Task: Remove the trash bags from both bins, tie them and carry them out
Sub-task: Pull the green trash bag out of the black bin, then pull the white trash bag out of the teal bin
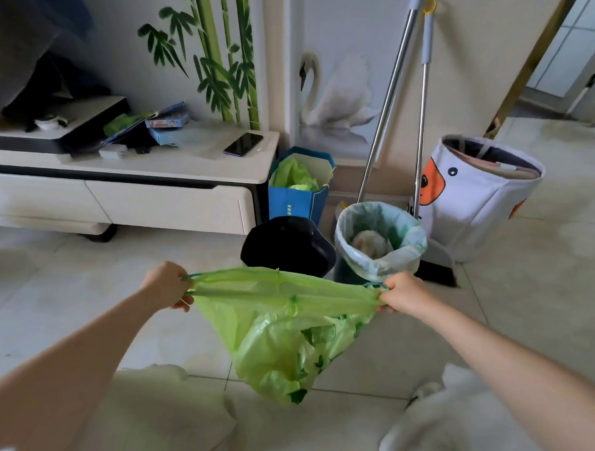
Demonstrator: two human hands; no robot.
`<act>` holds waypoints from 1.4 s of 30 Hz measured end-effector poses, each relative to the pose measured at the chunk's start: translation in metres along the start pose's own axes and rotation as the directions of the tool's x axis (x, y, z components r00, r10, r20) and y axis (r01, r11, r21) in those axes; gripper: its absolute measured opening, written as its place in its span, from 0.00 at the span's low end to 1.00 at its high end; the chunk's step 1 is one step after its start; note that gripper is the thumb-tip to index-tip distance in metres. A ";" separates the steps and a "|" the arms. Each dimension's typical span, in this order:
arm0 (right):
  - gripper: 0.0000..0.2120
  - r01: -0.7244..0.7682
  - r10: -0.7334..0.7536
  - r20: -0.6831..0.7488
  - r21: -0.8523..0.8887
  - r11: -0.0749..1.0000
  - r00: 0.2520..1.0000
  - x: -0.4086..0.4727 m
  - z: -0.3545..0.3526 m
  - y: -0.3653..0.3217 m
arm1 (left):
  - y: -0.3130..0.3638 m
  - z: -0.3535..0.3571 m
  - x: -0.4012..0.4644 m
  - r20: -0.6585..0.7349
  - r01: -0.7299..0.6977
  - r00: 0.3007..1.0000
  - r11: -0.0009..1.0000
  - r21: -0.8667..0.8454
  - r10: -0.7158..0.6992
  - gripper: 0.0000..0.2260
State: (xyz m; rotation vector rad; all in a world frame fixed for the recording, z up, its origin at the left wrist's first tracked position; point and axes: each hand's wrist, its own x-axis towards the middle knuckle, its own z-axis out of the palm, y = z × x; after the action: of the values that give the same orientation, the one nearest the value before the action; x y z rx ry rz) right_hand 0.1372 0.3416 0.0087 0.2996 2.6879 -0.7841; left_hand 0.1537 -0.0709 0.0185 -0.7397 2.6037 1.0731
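Observation:
A green trash bag [285, 336] hangs in the air in front of me, with rubbish showing through it. My left hand [167, 285] grips the left end of its drawstring rim and my right hand [405, 293] grips the right end, stretching the mouth flat between them. Behind the bag a black bin [288, 245] stands on the floor with no liner in it. To its right, a second bin [380, 241] holds a pale green liner folded over its rim, with rubbish inside.
A blue paper bag [299, 188] with green plastic inside stands against the wall next to a white TV cabinet [129, 185]. Two mop or broom handles [394, 104] lean on the wall. A white fabric basket [479, 198] stands at right. The floor is tiled.

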 end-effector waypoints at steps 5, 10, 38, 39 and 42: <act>0.08 0.019 -0.020 0.026 0.006 1.000 0.999 0.020 0.014 -0.002 | -0.004 -0.003 0.024 -0.089 0.009 0.996 1.000 0.017 -0.008 0.11; 0.11 -0.021 0.021 0.078 -0.001 1.000 0.997 0.031 0.018 -0.001 | -0.007 -0.013 0.033 -0.076 0.173 0.983 0.983 0.058 -0.168 0.12; 0.09 -0.096 0.070 0.247 0.097 0.991 0.967 0.032 -0.008 -0.002 | 0.029 0.028 0.030 0.062 -0.198 0.979 0.827 0.527 0.195 0.06; 0.09 -0.095 0.069 0.254 0.094 0.991 0.965 0.033 -0.011 -0.002 | 0.028 0.029 0.030 0.077 -0.214 0.976 0.811 0.544 0.205 0.07; 0.09 -0.105 0.080 0.257 0.088 0.991 0.963 0.043 -0.024 0.007 | 0.044 0.042 0.025 0.121 -0.301 0.953 0.830 0.470 0.277 0.09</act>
State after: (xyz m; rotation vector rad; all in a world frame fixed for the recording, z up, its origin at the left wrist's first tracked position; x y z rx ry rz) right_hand 0.0938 0.3654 0.0091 0.3234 2.3834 -0.8683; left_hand 0.1102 -0.0239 0.0050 -0.2020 2.8227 0.4385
